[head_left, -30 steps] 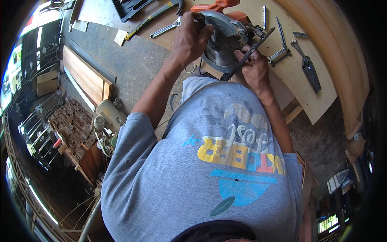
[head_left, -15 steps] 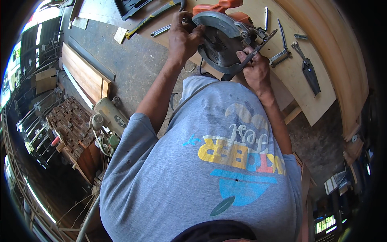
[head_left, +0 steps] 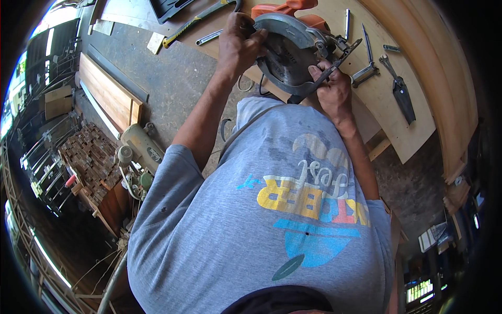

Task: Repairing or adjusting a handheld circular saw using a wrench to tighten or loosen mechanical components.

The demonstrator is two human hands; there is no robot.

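Observation:
An orange and grey circular saw (head_left: 285,23) rests tilted on the wooden worktop, with its round blade (head_left: 295,63) and dark base plate facing me. My left hand (head_left: 238,49) is closed on the left side of the saw, by the curved guard; its fingertips are partly hidden. On the lower right, my right hand (head_left: 334,94) pinches the edge of the base plate, thumb against the metal near the blade. A silver wrench (head_left: 209,37) lies just left of my left hand. Near my right hand is an angled metal tool (head_left: 366,73).
Right of the saw lie a metal rod (head_left: 347,23), a small socket (head_left: 391,48) and a dark-handled tool (head_left: 402,99). A yellow and black handled tool (head_left: 193,26) and a black tray (head_left: 166,9) are at upper left. Boards (head_left: 110,94) and stacked wood blocks (head_left: 91,159) stand further left.
The saw has shifted very slightly to the right. My left hand has turned a little and its fingers sit closer against the saw; my right hand keeps its hold.

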